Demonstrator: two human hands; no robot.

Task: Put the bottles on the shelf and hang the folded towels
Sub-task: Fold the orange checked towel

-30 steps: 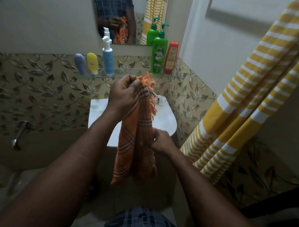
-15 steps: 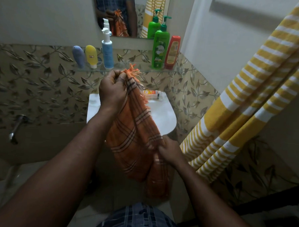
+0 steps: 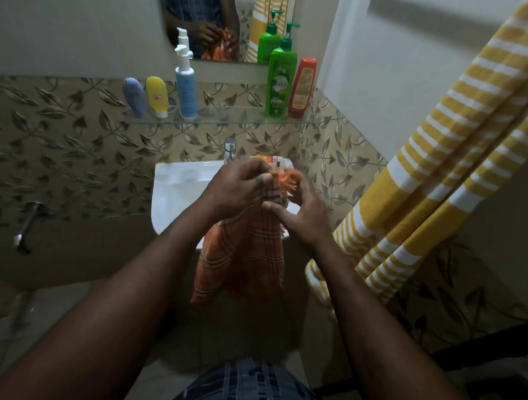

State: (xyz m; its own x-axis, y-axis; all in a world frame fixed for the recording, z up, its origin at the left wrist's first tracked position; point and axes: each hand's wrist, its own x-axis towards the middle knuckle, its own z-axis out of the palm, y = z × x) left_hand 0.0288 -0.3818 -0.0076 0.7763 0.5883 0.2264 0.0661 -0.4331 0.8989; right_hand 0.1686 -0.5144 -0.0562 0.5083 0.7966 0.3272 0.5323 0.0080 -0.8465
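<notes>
Head view, largest first: the yellow striped towel (image 3: 439, 177) hangs down the right of the frame, seemingly already hung. Five bottles (image 3: 280, 82) stand on the glass shelf (image 3: 224, 119) in the upper centre, so that half of the task looks done. The orange towel (image 3: 242, 259) has dropped from shelf height to frame centre, in front of the sink (image 3: 178, 190), and hangs folded. My right hand (image 3: 304, 213) has left the lower hem and come up beside my left hand (image 3: 236, 192). Both now pinch the fringed top edge, thumbs pressed to the cloth. I judge the fold gathered and ready for hanging.
</notes>
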